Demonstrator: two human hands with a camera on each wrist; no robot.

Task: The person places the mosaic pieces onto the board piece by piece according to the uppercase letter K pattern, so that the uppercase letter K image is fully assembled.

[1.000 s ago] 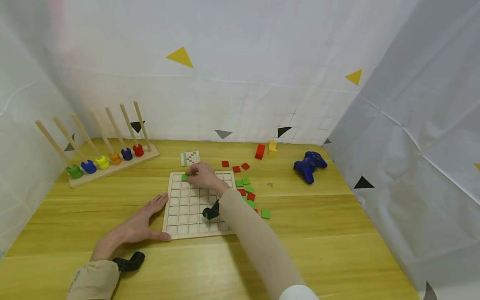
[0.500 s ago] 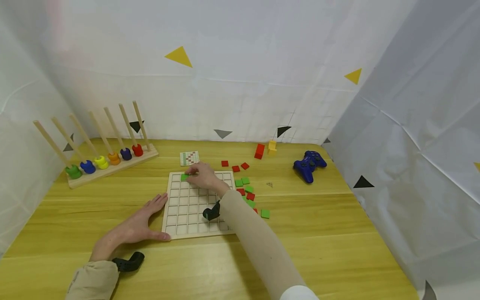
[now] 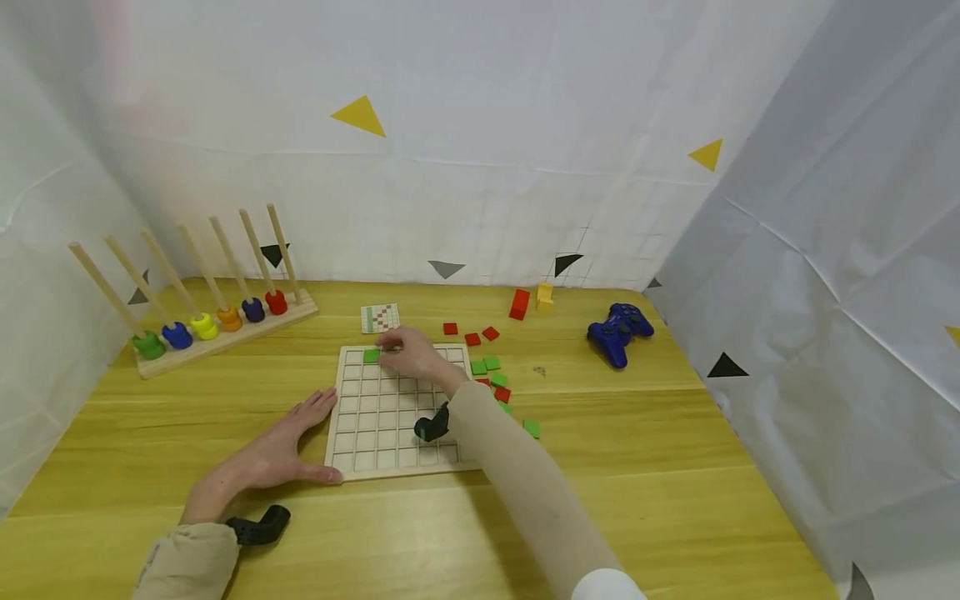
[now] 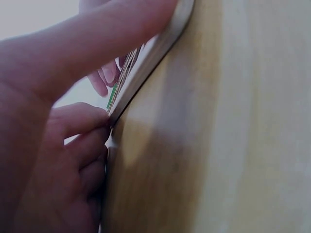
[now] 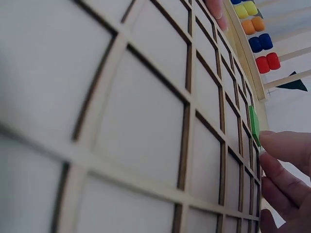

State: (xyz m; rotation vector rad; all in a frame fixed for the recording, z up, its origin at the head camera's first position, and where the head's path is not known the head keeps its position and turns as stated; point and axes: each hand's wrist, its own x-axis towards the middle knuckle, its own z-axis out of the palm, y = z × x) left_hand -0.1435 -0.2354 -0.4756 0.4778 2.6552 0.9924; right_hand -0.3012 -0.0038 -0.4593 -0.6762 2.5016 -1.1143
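Note:
A square wooden grid board (image 3: 386, 425) lies on the table, and one green tile (image 3: 371, 356) sits in its far row, near the left corner. My right hand (image 3: 411, 354) reaches over the board's far part; its thumb tip (image 5: 272, 140) is right at the end of that tile in the right wrist view, with the fingers bent loosely beside it and not closed round it. At the board's left edge rests my left hand (image 3: 273, 450), thumb and fingers spread wide. In the left wrist view its thumb (image 4: 112, 36) lies against the board's rim (image 4: 155, 53).
Red and green tiles (image 3: 532, 429) lie scattered right of the board, some behind the right sleeve. A small pattern card (image 3: 380, 317) is behind it. A peg stand (image 3: 225, 333) with coloured beads, a red block (image 3: 519, 304), a yellow piece (image 3: 545, 297) and a blue game controller (image 3: 620, 333) surround it.
My right hand has drawn slightly right, off the green tile, which now shows more fully in its cell. My left hand has stayed at the board's edge.

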